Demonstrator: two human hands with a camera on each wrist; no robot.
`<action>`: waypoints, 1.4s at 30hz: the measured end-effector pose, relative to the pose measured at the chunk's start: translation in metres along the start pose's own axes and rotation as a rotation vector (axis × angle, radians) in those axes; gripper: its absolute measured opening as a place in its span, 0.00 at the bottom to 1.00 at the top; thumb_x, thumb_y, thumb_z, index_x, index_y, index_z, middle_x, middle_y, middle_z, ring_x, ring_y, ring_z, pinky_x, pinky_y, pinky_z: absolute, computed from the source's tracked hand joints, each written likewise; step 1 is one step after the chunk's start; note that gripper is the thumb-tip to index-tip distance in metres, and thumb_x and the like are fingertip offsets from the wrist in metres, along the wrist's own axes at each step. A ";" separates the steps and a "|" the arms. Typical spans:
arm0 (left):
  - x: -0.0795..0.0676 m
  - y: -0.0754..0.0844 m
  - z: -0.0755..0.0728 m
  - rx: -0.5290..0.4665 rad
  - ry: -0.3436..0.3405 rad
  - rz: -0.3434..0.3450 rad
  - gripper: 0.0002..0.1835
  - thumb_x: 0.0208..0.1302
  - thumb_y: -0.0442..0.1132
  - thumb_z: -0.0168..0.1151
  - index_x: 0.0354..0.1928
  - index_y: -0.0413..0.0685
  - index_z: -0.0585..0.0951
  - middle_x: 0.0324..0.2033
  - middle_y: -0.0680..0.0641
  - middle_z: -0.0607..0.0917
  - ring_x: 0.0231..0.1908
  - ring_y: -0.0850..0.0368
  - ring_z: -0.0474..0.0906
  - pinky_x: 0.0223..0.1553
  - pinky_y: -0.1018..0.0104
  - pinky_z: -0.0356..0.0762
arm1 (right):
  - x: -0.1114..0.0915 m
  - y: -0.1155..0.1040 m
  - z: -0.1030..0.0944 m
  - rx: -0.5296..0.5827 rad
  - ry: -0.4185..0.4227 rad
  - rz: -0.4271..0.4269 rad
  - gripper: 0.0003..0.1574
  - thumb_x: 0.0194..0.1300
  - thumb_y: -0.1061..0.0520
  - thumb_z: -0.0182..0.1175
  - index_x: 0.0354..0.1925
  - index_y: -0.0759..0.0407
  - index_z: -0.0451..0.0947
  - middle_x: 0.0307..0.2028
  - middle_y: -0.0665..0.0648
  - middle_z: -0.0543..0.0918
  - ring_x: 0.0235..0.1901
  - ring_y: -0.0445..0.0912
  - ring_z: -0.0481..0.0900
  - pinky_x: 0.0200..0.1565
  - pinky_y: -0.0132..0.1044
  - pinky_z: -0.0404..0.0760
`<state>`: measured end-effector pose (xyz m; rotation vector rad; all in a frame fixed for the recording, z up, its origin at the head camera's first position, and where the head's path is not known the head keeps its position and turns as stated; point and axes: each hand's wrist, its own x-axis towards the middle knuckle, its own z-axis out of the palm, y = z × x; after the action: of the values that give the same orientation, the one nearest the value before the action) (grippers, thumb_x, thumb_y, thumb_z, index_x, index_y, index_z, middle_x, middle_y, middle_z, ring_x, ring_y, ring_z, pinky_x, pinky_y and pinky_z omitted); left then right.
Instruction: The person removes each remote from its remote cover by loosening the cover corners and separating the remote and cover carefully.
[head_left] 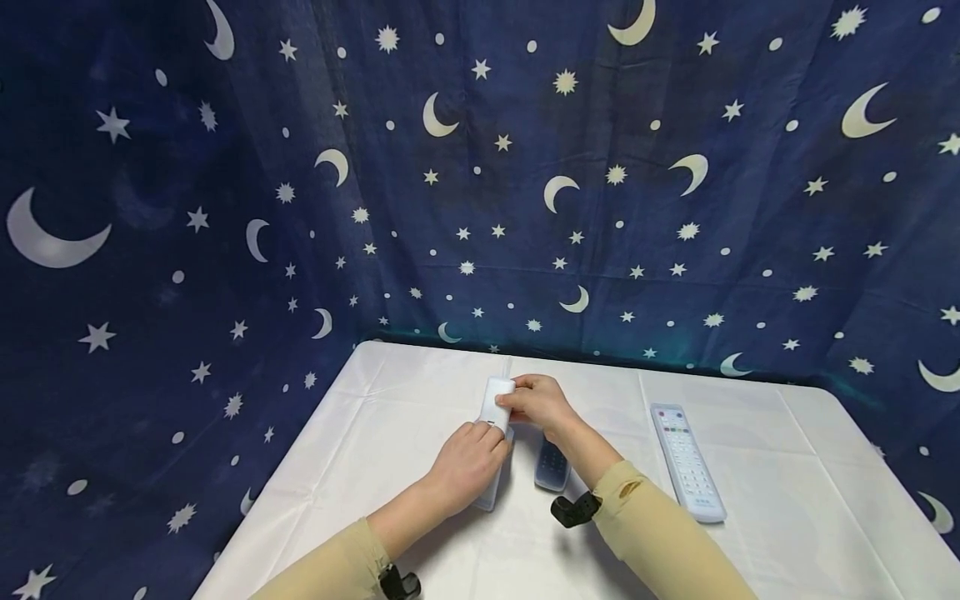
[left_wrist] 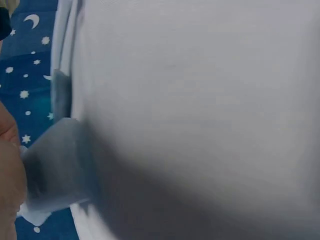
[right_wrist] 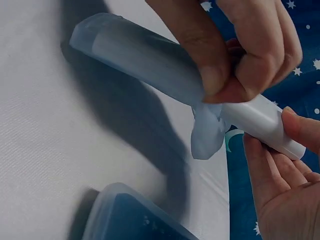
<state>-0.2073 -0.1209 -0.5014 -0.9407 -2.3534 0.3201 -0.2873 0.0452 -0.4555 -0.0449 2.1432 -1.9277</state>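
A white remote control [head_left: 496, 396] is held up over the table, its lower part inside a clear, soft sleeve [right_wrist: 135, 57]. My right hand [head_left: 542, 406] grips the bare far end, thumb on one face and fingers beneath it. With thumb and fingertips my left hand [head_left: 467, 467] pinches the sleeve near its mouth. A loose flap [right_wrist: 207, 132] of the sleeve hangs below that pinch in the right wrist view. In the left wrist view, the sleeved end [left_wrist: 57, 170] appears blurred beside part of a hand at the left edge.
On the white-covered table [head_left: 360, 442], a dark remote in a clear cover [head_left: 552, 468] lies just under my right forearm. Farther right lies a long white remote [head_left: 688, 462] with buttons up, also covered. A dark blue star-and-moon curtain [head_left: 510, 192] hangs behind and to the left.
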 end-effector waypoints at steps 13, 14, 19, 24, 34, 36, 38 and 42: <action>-0.024 -0.026 -0.002 -0.389 0.193 -0.267 0.15 0.63 0.36 0.71 0.50 0.54 0.82 0.47 0.53 0.83 0.48 0.55 0.79 0.45 0.59 0.79 | -0.005 -0.003 0.001 0.006 -0.071 -0.044 0.27 0.65 0.64 0.69 0.60 0.73 0.76 0.47 0.64 0.85 0.41 0.53 0.87 0.43 0.46 0.87; -0.026 -0.029 -0.003 -0.410 0.185 -0.308 0.16 0.61 0.34 0.71 0.50 0.53 0.82 0.47 0.53 0.83 0.48 0.54 0.79 0.46 0.58 0.79 | -0.005 -0.003 0.000 0.010 -0.072 -0.042 0.27 0.65 0.64 0.69 0.60 0.73 0.76 0.47 0.64 0.85 0.41 0.53 0.87 0.44 0.46 0.87; -0.033 -0.042 0.000 -0.440 0.132 -0.423 0.18 0.58 0.33 0.74 0.50 0.53 0.81 0.48 0.53 0.83 0.49 0.53 0.79 0.49 0.56 0.78 | -0.003 -0.002 -0.002 0.014 -0.069 -0.021 0.27 0.64 0.63 0.70 0.59 0.71 0.77 0.46 0.63 0.86 0.40 0.51 0.87 0.44 0.46 0.87; -0.033 -0.046 0.008 -0.408 0.107 -0.377 0.19 0.57 0.39 0.78 0.47 0.54 0.80 0.48 0.53 0.83 0.51 0.53 0.79 0.51 0.56 0.78 | -0.002 -0.002 -0.001 0.013 -0.070 -0.013 0.27 0.63 0.63 0.70 0.59 0.71 0.77 0.45 0.62 0.86 0.39 0.51 0.87 0.44 0.47 0.87; -0.027 -0.037 0.013 -0.552 0.116 -0.393 0.10 0.63 0.36 0.71 0.41 0.54 0.79 0.47 0.56 0.84 0.50 0.58 0.80 0.50 0.59 0.79 | -0.002 -0.002 -0.004 0.036 -0.082 -0.024 0.28 0.63 0.62 0.71 0.60 0.71 0.77 0.46 0.61 0.86 0.40 0.50 0.87 0.44 0.47 0.87; -0.025 -0.035 0.011 -0.608 0.107 -0.434 0.08 0.64 0.34 0.68 0.41 0.54 0.80 0.46 0.56 0.85 0.50 0.58 0.80 0.50 0.59 0.79 | -0.003 -0.004 -0.004 0.033 -0.075 -0.034 0.28 0.63 0.62 0.71 0.60 0.70 0.77 0.46 0.61 0.86 0.40 0.49 0.87 0.44 0.47 0.87; -0.022 -0.035 0.009 -0.646 0.092 -0.468 0.07 0.65 0.33 0.66 0.40 0.54 0.81 0.45 0.57 0.85 0.49 0.60 0.80 0.50 0.60 0.79 | -0.004 -0.005 -0.005 0.028 -0.060 -0.045 0.28 0.63 0.62 0.71 0.60 0.70 0.77 0.46 0.61 0.86 0.40 0.49 0.87 0.43 0.46 0.87; -0.018 -0.034 0.006 -0.650 0.069 -0.480 0.08 0.65 0.33 0.67 0.40 0.55 0.80 0.43 0.57 0.85 0.45 0.62 0.79 0.46 0.62 0.79 | -0.005 -0.008 -0.006 0.027 -0.050 -0.063 0.28 0.63 0.63 0.71 0.60 0.71 0.77 0.48 0.62 0.87 0.40 0.48 0.87 0.44 0.46 0.87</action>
<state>-0.2192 -0.1586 -0.4998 -0.5928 -2.5580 -0.6894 -0.2855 0.0514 -0.4460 -0.1558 2.1072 -1.9677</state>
